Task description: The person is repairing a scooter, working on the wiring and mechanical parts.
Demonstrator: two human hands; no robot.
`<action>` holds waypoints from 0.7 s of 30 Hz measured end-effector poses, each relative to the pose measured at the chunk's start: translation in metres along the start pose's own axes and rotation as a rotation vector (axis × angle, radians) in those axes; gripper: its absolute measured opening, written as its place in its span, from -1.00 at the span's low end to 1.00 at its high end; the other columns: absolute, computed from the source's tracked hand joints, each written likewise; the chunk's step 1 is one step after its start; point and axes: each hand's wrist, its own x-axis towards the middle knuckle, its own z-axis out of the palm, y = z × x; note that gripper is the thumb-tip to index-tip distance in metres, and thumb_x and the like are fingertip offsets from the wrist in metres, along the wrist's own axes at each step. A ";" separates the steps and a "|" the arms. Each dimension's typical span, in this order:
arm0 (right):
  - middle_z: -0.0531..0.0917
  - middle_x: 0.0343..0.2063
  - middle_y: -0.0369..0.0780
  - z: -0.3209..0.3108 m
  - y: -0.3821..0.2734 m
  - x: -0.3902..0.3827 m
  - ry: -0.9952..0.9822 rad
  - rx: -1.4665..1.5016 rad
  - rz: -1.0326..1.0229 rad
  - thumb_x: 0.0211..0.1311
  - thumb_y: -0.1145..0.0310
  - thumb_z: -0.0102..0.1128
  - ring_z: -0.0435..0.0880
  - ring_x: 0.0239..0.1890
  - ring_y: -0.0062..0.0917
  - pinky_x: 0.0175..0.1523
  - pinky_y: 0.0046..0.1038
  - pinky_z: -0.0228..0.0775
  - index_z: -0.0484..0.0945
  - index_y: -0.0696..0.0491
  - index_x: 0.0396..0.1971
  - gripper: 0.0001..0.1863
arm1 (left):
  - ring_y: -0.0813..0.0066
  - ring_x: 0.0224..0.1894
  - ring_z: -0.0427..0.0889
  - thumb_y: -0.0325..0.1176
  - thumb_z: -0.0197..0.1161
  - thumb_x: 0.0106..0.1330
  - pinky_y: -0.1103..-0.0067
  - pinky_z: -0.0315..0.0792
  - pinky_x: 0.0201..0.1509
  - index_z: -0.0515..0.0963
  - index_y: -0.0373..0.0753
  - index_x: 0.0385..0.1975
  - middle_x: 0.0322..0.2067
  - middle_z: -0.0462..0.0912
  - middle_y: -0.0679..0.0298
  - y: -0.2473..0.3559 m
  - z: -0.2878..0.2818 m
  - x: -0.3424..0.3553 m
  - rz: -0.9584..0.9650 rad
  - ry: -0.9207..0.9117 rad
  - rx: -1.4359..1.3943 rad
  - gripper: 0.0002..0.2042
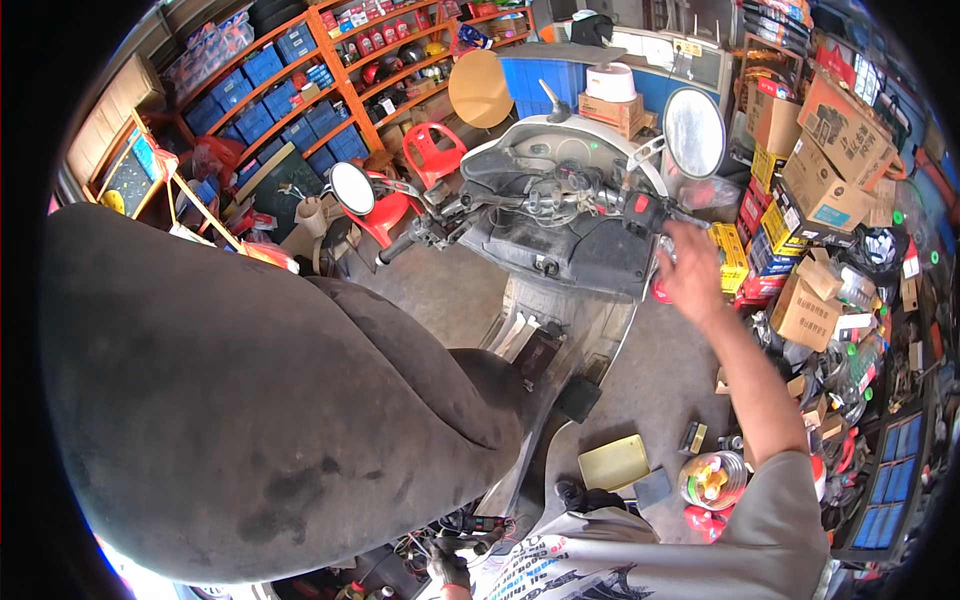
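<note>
A dusty motor scooter [560, 255] stands before me, its large dark seat [250, 400] filling the left side. My right arm reaches forward to the right handlebar grip [652, 213], which has a red switch. My right hand [694, 268] appears closed round the grip's outer end and hides it; the fingers are slightly blurred. Low at the seat's near edge, my left hand [448, 566] is among thin wires [412, 548], its fingers curled and partly hidden. What it holds is too small and dark to name. A small black-and-red part [482, 523] lies beside it.
Cardboard boxes [835, 185] are stacked on the right, above piled parts. A yellow tray [614, 463] and a clear plastic tub [712, 480] sit on the floor near me. Orange shelves [345, 75] with blue bins, and a red chair [433, 152], stand beyond the scooter.
</note>
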 end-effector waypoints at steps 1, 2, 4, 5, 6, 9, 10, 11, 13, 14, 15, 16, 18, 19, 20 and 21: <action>0.43 0.15 -0.01 -0.003 0.007 0.010 0.059 -0.162 0.033 0.13 0.11 0.29 0.42 0.18 -0.12 0.32 -0.22 0.19 0.18 0.16 0.26 -0.22 | 0.52 -0.81 0.26 -0.06 -0.05 0.44 0.59 0.15 -0.76 0.56 -0.14 -0.41 -0.61 0.59 0.31 0.000 0.002 -0.005 0.003 0.011 0.003 -0.66; 0.46 0.09 0.02 -0.003 0.014 0.016 0.118 -0.325 0.066 0.15 0.12 0.27 0.49 0.11 -0.11 0.28 -0.19 0.24 0.20 0.21 0.22 -0.25 | 0.54 -0.82 0.26 -0.06 -0.06 0.44 0.60 0.14 -0.77 0.55 -0.14 -0.41 -0.60 0.59 0.31 0.000 0.002 -0.008 0.006 0.022 0.006 -0.66; 0.46 0.08 0.04 0.000 0.021 0.036 0.027 -0.350 0.086 0.16 0.12 0.25 0.51 0.08 -0.12 0.22 -0.19 0.31 0.20 0.23 0.22 -0.27 | 0.55 -0.81 0.26 -0.06 -0.06 0.44 0.62 0.13 -0.77 0.55 -0.13 -0.41 -0.60 0.59 0.31 -0.005 0.010 -0.009 0.010 0.036 -0.019 -0.65; 0.46 0.06 0.06 0.004 0.022 0.044 -0.065 -0.379 0.121 0.18 0.13 0.24 0.53 0.05 -0.13 0.17 -0.19 0.37 0.21 0.24 0.21 -0.28 | 0.56 -0.81 0.26 -0.05 -0.07 0.44 0.64 0.13 -0.77 0.55 -0.13 -0.41 -0.60 0.59 0.32 -0.006 0.014 -0.008 0.013 0.043 -0.031 -0.65; 0.55 -0.05 0.05 0.007 0.023 0.047 -0.092 -0.402 0.131 0.18 0.13 0.23 0.62 -0.06 -0.15 0.02 -0.20 0.50 0.28 0.22 0.11 -0.38 | 0.57 -0.82 0.27 -0.09 -0.05 0.44 0.66 0.13 -0.78 0.54 -0.12 -0.44 -0.60 0.59 0.31 -0.009 0.015 -0.003 0.023 0.052 -0.061 -0.67; 0.62 -0.18 -0.01 0.018 0.039 0.055 -0.202 -0.371 0.189 0.17 0.13 0.24 0.68 -0.17 -0.16 -0.10 -0.21 0.55 0.34 0.18 -0.01 -0.47 | 0.53 -0.84 0.25 -0.09 -0.06 0.48 0.61 0.14 -0.82 0.51 -0.13 -0.40 -0.65 0.52 0.32 0.002 0.033 -0.010 0.018 0.084 -0.035 -0.68; 0.67 -0.28 -0.06 0.024 0.044 0.054 -0.116 -0.389 0.143 0.17 0.13 0.23 0.71 -0.26 -0.15 -0.14 -0.20 0.56 0.36 0.15 -0.12 -0.54 | 0.54 -0.84 0.26 -0.11 -0.05 0.48 0.61 0.15 -0.82 0.49 -0.12 -0.40 -0.66 0.51 0.33 0.001 0.033 -0.010 0.031 0.070 -0.056 -0.70; 0.67 -0.28 -0.06 0.027 0.049 0.055 -0.120 -0.390 0.142 0.17 0.13 0.23 0.71 -0.26 -0.15 -0.14 -0.20 0.56 0.36 0.15 -0.12 -0.54 | 0.54 -0.84 0.26 -0.11 -0.05 0.48 0.61 0.15 -0.82 0.49 -0.12 -0.40 -0.66 0.51 0.33 0.001 0.034 -0.011 0.029 0.073 -0.055 -0.70; 0.66 -0.27 -0.04 0.024 0.045 0.060 -0.170 -0.335 0.165 0.18 0.13 0.22 0.70 -0.23 -0.16 -0.10 -0.20 0.55 0.37 0.17 -0.10 -0.54 | 0.54 -0.83 0.27 -0.10 -0.05 0.48 0.62 0.16 -0.81 0.48 -0.11 -0.40 -0.66 0.50 0.33 0.002 0.035 -0.012 0.021 0.077 -0.055 -0.71; 0.66 -0.27 -0.04 0.023 0.043 0.062 -0.174 -0.335 0.163 0.18 0.13 0.22 0.70 -0.23 -0.16 -0.10 -0.20 0.55 0.37 0.17 -0.10 -0.54 | 0.54 -0.83 0.27 -0.10 -0.05 0.48 0.62 0.16 -0.81 0.48 -0.11 -0.40 -0.66 0.50 0.33 0.002 0.036 -0.013 0.020 0.082 -0.054 -0.71; 0.67 -0.27 -0.03 0.021 0.041 0.064 -0.174 -0.320 0.148 0.17 0.14 0.23 0.70 -0.22 -0.14 -0.08 -0.20 0.55 0.39 0.17 -0.12 -0.55 | 0.55 -0.83 0.26 -0.10 -0.04 0.48 0.62 0.16 -0.81 0.48 -0.11 -0.41 -0.66 0.49 0.34 0.001 0.038 -0.011 0.025 0.105 -0.032 -0.71; 0.67 -0.27 -0.02 0.020 0.040 0.067 -0.173 -0.306 0.133 0.17 0.15 0.23 0.70 -0.21 -0.13 -0.07 -0.19 0.54 0.40 0.18 -0.13 -0.56 | 0.55 -0.83 0.26 -0.10 -0.04 0.48 0.63 0.15 -0.81 0.48 -0.10 -0.42 -0.67 0.49 0.34 0.001 0.040 -0.011 0.030 0.128 -0.011 -0.71; 0.67 -0.28 0.00 0.019 0.040 0.075 -0.214 -0.298 0.186 0.15 0.17 0.24 0.69 -0.20 -0.12 -0.05 -0.18 0.53 0.42 0.18 -0.14 -0.57 | 0.56 -0.83 0.25 -0.11 -0.04 0.47 0.63 0.15 -0.81 0.48 -0.10 -0.43 -0.67 0.49 0.34 0.002 0.042 -0.012 0.018 0.135 -0.013 -0.71; 0.68 -0.28 0.01 0.018 0.039 0.078 -0.252 -0.290 0.240 0.14 0.19 0.25 0.69 -0.19 -0.11 -0.04 -0.17 0.52 0.43 0.18 -0.15 -0.58 | 0.57 -0.83 0.24 -0.11 -0.04 0.47 0.64 0.14 -0.81 0.48 -0.10 -0.43 -0.67 0.49 0.35 0.003 0.044 -0.013 0.006 0.140 -0.015 -0.71; 0.68 -0.28 0.01 0.017 0.038 0.077 -0.255 -0.289 0.239 0.14 0.19 0.25 0.69 -0.19 -0.11 -0.04 -0.17 0.52 0.43 0.18 -0.15 -0.58 | 0.57 -0.83 0.24 -0.11 -0.04 0.47 0.64 0.14 -0.81 0.48 -0.10 -0.43 -0.67 0.49 0.35 0.004 0.046 -0.014 0.005 0.142 -0.015 -0.71; 0.68 -0.29 0.02 0.016 0.034 0.076 -0.246 -0.291 0.258 0.13 0.20 0.25 0.69 -0.19 -0.12 -0.04 -0.16 0.52 0.44 0.18 -0.17 -0.60 | 0.57 -0.83 0.24 -0.11 -0.04 0.47 0.64 0.14 -0.81 0.49 -0.10 -0.43 -0.66 0.50 0.35 0.008 0.053 -0.022 -0.005 0.151 -0.033 -0.71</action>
